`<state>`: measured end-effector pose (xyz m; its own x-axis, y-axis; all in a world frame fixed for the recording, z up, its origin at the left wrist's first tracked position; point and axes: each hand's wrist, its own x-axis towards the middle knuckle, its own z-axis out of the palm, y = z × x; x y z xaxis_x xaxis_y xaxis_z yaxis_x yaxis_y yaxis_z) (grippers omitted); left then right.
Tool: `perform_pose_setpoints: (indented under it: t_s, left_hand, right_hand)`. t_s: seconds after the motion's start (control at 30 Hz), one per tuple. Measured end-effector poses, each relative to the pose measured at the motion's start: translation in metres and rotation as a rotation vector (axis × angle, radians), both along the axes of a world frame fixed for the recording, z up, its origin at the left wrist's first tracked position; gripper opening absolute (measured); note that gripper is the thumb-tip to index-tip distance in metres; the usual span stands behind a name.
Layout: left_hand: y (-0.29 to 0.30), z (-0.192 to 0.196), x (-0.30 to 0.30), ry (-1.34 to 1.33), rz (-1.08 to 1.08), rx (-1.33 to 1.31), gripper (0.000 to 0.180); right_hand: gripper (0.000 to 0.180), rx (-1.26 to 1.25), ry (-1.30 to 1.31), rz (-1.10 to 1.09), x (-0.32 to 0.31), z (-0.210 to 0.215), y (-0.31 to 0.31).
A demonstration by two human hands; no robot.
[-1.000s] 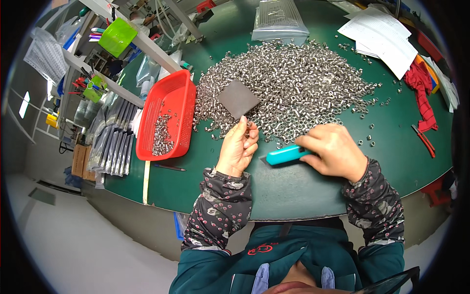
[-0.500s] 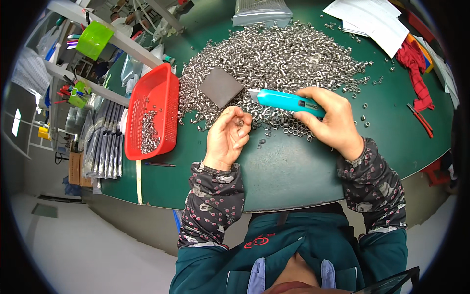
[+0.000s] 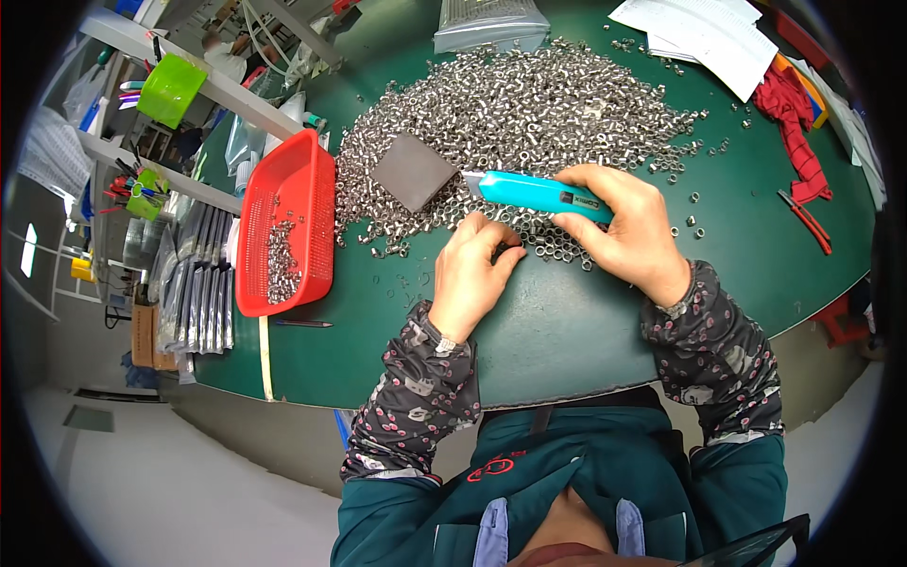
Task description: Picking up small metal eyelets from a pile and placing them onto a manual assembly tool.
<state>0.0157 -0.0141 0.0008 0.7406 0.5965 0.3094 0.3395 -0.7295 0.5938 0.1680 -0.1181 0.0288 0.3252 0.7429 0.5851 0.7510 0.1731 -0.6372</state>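
My right hand grips a teal utility knife, its blade extended leftward over the heap of small metal rings. Palm down, my left hand rests at the near edge of that heap. Its fingers are curled and the thumb comes close to them; whatever lies between the fingertips is hidden. A dark grey square block sits on the left part of the heap, just left of the blade tip.
A red plastic basket with some rings in it stands at the left. Behind the heap lies a clear plastic bag. Papers, a red cloth and red-handled pliers are at the right. A pen lies near the basket.
My left hand has turned from palm up to palm down and moved right to the heap's near edge. The knife stays in my right hand, nearly still.
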Motion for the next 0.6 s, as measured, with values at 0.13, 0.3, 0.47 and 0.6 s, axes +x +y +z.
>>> perform_pose_setpoints:
  t_s: [0.13, 0.3, 0.47, 0.6]
  left_hand:
    - [0.0, 0.002, 0.002, 0.052, -0.022, 0.008, 0.009]
    - [0.016, 0.004, -0.008, -0.239, -0.036, -0.748, 0.006]
    - [0.031, -0.001, -0.023, -0.755, -0.181, -1.403, 0.006]
    - [0.035, -0.003, -0.024, -0.827, -0.243, -1.521, 0.008]
  right_hand:
    - [0.026, 0.02, 0.001, 0.002, -0.001, 0.002, 0.001]
    - [0.027, 0.032, -0.028, -0.012, 0.0, 0.001, 0.001]
    - [0.026, -0.001, -0.024, 0.013, -0.003, 0.001, 0.001]
    - [0.026, -0.02, -0.035, 0.015, -0.003, 0.0, 0.0]
